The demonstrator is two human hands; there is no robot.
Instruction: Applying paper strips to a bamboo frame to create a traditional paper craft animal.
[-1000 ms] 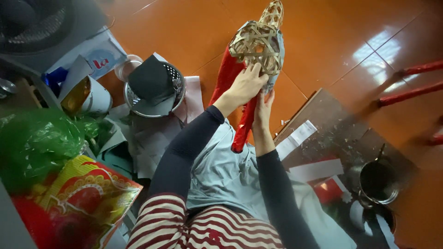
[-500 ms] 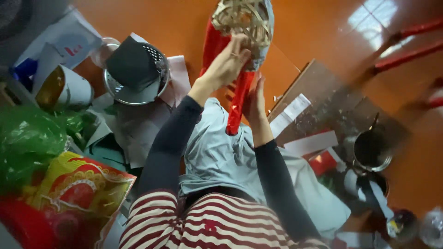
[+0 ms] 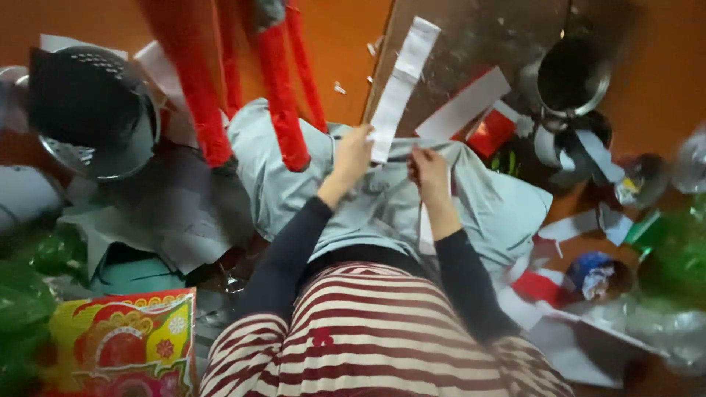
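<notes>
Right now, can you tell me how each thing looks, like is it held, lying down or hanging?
left hand: fingers pinching the white paper strip.
right hand: resting on the grey cloth.
red strips: hanging, blurred.
metal colander: lying tilted on the floor.
dark pot: upright; contents cannot be seen.
red and yellow packet: lying flat.

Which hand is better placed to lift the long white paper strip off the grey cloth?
Probably the left hand: its fingers already touch the white paper strip, while the right hand rests beside it on the grey cloth.
</notes>
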